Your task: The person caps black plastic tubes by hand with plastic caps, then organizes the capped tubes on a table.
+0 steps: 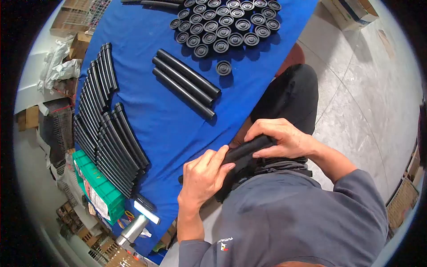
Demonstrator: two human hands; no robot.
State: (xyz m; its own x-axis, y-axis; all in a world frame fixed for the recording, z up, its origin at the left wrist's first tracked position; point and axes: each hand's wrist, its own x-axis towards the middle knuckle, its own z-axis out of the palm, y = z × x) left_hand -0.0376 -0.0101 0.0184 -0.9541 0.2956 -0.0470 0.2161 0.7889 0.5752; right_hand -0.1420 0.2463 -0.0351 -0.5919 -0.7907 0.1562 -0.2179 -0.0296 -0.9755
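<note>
A black tube-like piece (245, 149) lies across my lap, held between both hands. My left hand (203, 177) is closed round its left part, and a dark end shows past the wrist side. At the other end, my right hand (281, 139) grips it with curled fingers and thumb. Three black tubes (186, 83) lie side by side on the blue cloth (171, 133). A single round black cap (223, 68) sits beyond them, near a large group of similar caps (226, 21).
Many black tubes (116, 149) are lined up on the cloth's left side. A green crate (100, 182) and a metallic cylindrical object (132, 230) are at lower left. Cardboard boxes (349, 13) stand on the floor at upper right.
</note>
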